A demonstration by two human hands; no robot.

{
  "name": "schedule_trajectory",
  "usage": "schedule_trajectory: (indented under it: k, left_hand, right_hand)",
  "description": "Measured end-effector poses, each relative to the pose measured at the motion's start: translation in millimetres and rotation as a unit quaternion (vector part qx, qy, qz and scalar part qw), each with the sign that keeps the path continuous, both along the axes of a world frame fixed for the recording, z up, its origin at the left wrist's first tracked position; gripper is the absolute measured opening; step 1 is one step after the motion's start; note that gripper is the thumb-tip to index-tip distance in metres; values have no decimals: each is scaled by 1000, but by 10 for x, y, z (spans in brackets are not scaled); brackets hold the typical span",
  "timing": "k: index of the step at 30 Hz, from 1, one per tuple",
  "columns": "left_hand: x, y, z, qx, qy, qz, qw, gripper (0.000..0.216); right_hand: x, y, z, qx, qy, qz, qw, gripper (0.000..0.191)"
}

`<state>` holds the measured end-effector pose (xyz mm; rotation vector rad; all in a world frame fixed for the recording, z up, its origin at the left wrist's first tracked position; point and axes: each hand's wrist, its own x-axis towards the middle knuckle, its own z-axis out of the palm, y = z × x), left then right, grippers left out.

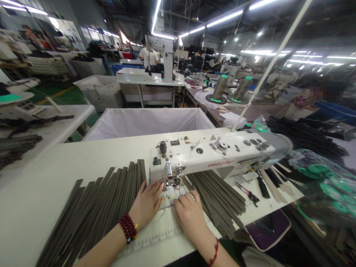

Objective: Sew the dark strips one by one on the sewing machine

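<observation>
A white sewing machine (194, 154) stands on the pale table, its presser foot (175, 181) low over the needle plate (167, 200). Just left of the foot lies my left hand (147, 204), flat with the fingers stretched out and the thumb apart, its fingertips close to the needle area. My right hand (190, 213) rests on the table right of the plate, fingers bent and pressed together; anything under them is hidden. Dark olive fabric strips (111, 207) fan out beside my left hand. More such strips (219, 196) lie beyond my right hand, under the machine arm.
Pink-handled scissors (249, 193) and a black-handled tool (263, 187) lie to the right. A printed ruler scale (155, 239) runs along the near table edge. Behind the table is a white cloth-lined bin (150, 120). Two thread cones (219, 89) stand farther back, and a person (148, 55) is in the background.
</observation>
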<state>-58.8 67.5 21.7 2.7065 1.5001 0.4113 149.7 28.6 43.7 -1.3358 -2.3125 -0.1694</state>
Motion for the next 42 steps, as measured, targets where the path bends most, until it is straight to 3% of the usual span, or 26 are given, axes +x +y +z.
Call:
schedule_trajectory:
  k: [8,11,13,16,20,26,32,37,42]
  left_hand:
    - [-45,15,-1,-1,-10,-11,1000,39]
    - [-131,143,21,-3,-19,-27,999,34]
    - [-180,309,9,1,-21,-30,999,30]
    - [-190,600,-47,11,-25,-40,999,29]
    - [-185,773,-71,9,-24,-80,996,30]
    - [-566,382,-72,-3,18,-61,998,35]
    - [-860,-118,-154,4,56,-46,997,47]
    - [-757,-395,-72,42,58,-76,995,52]
    - [-769,-546,-15,29,44,-99,994,55]
  right_hand:
    - [576,-569,158,-12,87,-60,994,21]
    - [908,-757,150,-19,60,-103,993,23]
    - [1083,-850,128,-14,21,-137,990,38]
    - [1168,-881,88,-26,-43,-156,986,64]
    - [1060,-636,22,-75,-80,-157,982,79]
    - [1006,-79,-105,-89,-48,-256,961,67]
    - [864,236,-114,-55,-43,-299,952,54]
    - [767,185,7,-20,-47,-293,955,48]
    - [826,-102,24,1,-62,-262,963,25]
